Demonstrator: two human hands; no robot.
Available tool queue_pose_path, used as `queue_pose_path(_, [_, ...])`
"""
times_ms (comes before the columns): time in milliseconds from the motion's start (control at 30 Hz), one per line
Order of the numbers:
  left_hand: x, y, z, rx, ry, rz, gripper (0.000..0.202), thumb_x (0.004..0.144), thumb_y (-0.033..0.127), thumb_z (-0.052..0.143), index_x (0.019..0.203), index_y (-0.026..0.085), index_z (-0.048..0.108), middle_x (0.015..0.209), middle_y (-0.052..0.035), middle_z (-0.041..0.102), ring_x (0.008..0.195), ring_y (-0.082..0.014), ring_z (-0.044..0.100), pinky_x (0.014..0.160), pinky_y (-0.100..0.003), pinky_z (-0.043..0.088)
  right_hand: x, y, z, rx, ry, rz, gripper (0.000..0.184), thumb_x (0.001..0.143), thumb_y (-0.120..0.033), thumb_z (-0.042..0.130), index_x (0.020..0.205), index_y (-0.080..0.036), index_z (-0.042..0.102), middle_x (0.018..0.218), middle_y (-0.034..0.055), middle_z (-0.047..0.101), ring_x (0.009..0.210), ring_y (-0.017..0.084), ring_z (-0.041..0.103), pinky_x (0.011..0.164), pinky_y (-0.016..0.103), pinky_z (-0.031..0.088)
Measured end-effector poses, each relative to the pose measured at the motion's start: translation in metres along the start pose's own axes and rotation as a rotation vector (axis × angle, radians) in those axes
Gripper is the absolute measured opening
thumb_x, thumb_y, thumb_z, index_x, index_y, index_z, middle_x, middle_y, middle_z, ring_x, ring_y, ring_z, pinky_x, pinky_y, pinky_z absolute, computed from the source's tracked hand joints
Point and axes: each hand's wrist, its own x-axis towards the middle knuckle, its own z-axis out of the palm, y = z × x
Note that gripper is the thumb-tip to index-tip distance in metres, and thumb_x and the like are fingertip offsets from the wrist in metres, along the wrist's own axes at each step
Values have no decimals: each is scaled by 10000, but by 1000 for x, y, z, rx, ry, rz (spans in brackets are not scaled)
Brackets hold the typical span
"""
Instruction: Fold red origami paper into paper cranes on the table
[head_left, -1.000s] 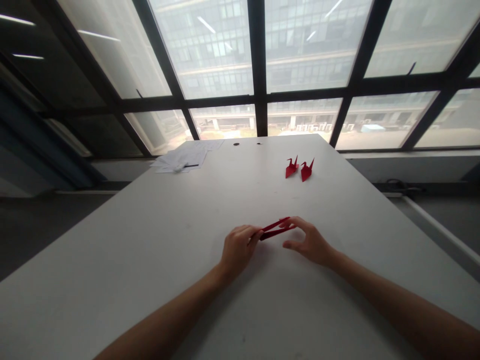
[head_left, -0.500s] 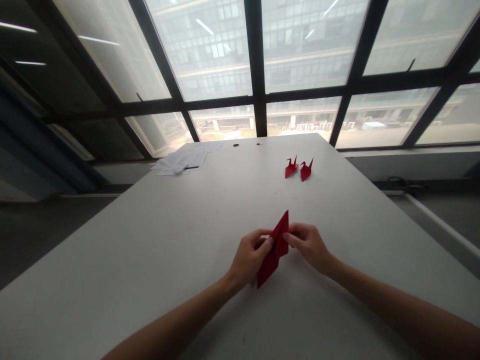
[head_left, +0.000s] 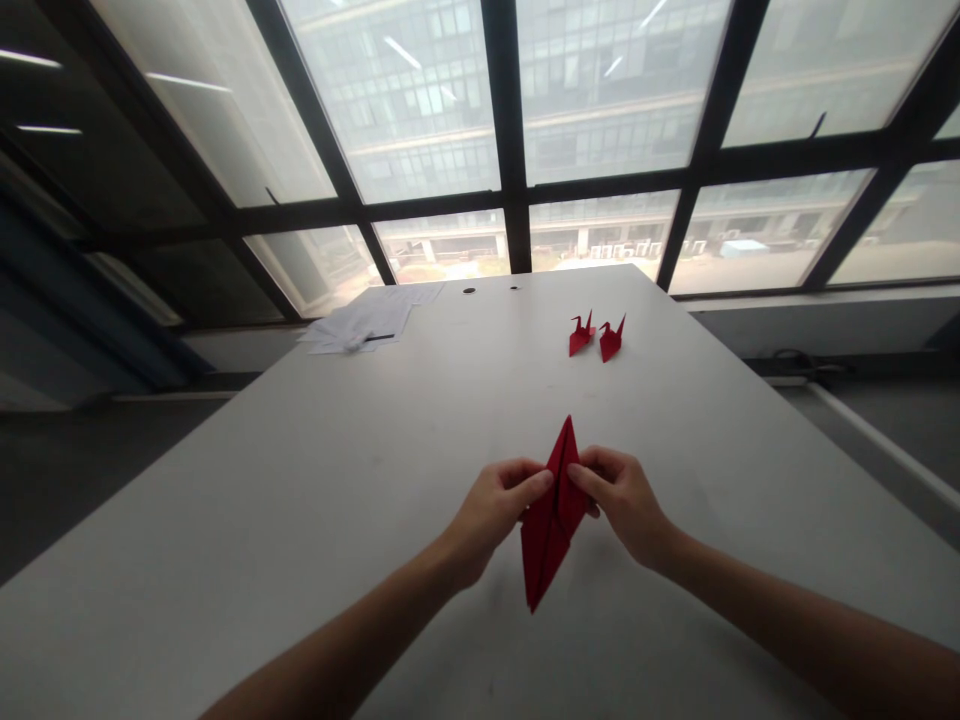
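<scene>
The white tabletop (head_left: 300,520) is carrying everything, with a loose stack of papers (head_left: 360,325) lying near its far left corner. Above its near middle, the left hand (head_left: 491,515) and right hand (head_left: 622,500) are pinching a red folded paper (head_left: 551,535) from either side. The fingers are closing narrowly on its central crease, and its long points are aiming away and toward the person. Equal pressure from both sides looks best for a clean crease. Two red paper cranes (head_left: 581,337) are standing well beyond.
</scene>
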Motion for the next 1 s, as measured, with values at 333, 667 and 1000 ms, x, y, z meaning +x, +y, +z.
queue_pose_path(333, [21, -29, -13, -56, -18, -49, 350, 773, 412, 777, 914, 97, 722, 846, -107, 727, 696, -174, 649, 663, -275, 482, 6, 17, -5, 34, -82, 48, 254, 829, -412, 681, 792, -161, 677, 616, -17, 561, 524, 103, 457, 485, 239, 369])
queue_pose_path(667, [29, -43, -13, -279, -162, -59, 378, 781, 416, 783, 967, 104, 682, 823, -71, 690, 672, -127, 606, 669, -238, 460, 8, 21, -7, 94, -117, 83, 316, 791, -447, 745, 948, -178, 695, 717, 3, 630, 626, 135, 538, 600, 267, 443])
queue_pose_path(1000, [26, -41, -7, -87, -20, 213, 401, 756, 396, 803, 994, 192, 552, 970, -40, 651, 873, -180, 646, 745, -269, 500, 8, 22, -5, 75, -139, 68, 296, 758, -435, 775, 875, -170, 715, 796, 28, 679, 704, 156, 583, 667, 284, 471])
